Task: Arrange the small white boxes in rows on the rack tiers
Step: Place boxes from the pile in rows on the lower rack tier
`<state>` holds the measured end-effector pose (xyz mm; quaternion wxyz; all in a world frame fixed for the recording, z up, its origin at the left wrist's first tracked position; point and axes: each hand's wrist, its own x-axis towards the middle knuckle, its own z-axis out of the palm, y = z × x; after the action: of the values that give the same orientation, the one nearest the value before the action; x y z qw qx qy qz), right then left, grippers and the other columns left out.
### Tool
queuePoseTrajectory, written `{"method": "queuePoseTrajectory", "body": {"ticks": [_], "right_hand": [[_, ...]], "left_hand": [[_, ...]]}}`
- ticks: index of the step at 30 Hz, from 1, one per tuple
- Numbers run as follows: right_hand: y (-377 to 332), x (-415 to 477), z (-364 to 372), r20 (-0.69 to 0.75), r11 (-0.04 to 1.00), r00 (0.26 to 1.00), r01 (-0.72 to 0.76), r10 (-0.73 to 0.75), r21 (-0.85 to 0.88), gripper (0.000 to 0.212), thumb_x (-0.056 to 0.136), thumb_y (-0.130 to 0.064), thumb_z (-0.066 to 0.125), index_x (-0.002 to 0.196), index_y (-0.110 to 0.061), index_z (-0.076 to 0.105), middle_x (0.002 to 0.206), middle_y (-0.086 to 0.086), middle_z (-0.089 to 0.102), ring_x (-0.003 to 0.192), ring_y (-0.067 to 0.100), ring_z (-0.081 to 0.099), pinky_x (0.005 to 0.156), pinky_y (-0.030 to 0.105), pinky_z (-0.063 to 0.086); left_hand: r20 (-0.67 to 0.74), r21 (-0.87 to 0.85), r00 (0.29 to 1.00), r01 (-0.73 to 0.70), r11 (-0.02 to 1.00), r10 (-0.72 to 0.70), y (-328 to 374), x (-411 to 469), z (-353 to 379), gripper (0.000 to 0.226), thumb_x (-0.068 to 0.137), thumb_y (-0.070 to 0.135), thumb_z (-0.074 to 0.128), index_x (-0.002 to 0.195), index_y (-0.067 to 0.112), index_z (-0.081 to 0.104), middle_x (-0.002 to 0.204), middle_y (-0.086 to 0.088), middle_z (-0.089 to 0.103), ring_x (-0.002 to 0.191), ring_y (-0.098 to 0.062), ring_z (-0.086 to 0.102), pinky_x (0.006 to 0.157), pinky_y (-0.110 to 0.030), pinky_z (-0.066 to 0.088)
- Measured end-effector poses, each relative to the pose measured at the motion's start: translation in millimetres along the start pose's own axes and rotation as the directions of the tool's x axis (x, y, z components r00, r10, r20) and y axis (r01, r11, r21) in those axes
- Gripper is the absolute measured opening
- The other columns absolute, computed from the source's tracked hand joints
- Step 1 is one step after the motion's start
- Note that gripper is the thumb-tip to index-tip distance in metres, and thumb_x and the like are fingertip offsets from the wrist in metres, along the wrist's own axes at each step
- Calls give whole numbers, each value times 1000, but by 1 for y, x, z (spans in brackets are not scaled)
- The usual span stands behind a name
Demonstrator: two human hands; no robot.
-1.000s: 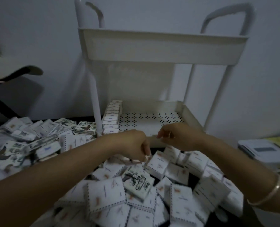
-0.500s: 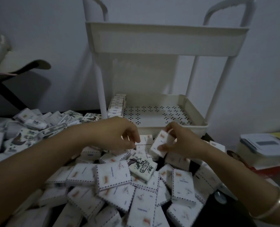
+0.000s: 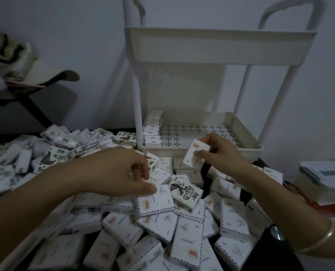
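Note:
A big heap of small white boxes (image 3: 188,229) with airmail-style edging covers the dark table in front of me. My right hand (image 3: 221,155) pinches one white box (image 3: 195,156), lifted tilted above the heap just before the rack's lower tier (image 3: 244,149). My left hand (image 3: 121,171) reaches over the heap, its thumb and fingertips touching another white box (image 3: 154,200) that lies on the pile. One row of boxes (image 3: 153,127) stands along the left side of the lower tier. The upper tier (image 3: 219,45) hides its inside from me.
More boxes (image 3: 51,145) are spread over the table's left part. A dark stand with a cloth bag (image 3: 14,59) is at the far left. A white container (image 3: 327,177) with papers sits at the right edge. A wall is behind the rack.
My right hand has lifted its box higher and nearer the lower tier. My left hand has slid down and right onto a box on the pile.

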<state>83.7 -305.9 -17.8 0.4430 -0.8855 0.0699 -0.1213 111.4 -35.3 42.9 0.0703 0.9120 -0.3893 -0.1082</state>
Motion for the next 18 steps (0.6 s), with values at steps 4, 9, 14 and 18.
{"method": "queuePoseTrajectory", "body": {"ticks": [4,9,14,18], "right_hand": [[-5,12,3,-3,996,1000,-12,12,88,21,86,-24,70,101,-25,56,104,-5,69,79,11,66,64,25,53],[-9,31,2,22,984,1000,-18,14,177,31,87,-23,68,114,-33,56,108,13,67,97,30,64,87,46,55],[-14,54,-3,-8,949,1000,-25,29,313,27,94,-12,50,116,-26,59,112,1,60,100,24,58,87,36,51],[-25,66,-5,-111,931,992,-19,64,365,24,97,-26,44,85,-19,62,91,-6,60,86,17,55,73,32,45]], "left_hand": [[59,-23,998,30,999,-29,5,0,13,43,69,67,69,101,40,62,88,23,63,76,10,54,63,-13,42],[43,-196,997,75,978,-68,8,8,6,39,72,53,76,105,37,61,94,14,62,84,-2,60,79,-26,53],[-101,-453,979,114,884,-178,4,38,-19,31,83,38,71,111,38,58,103,10,61,62,-3,66,59,-24,56],[-197,-689,934,85,719,-299,3,82,-29,16,91,27,64,107,27,65,96,2,64,47,0,56,48,-20,46]]}}
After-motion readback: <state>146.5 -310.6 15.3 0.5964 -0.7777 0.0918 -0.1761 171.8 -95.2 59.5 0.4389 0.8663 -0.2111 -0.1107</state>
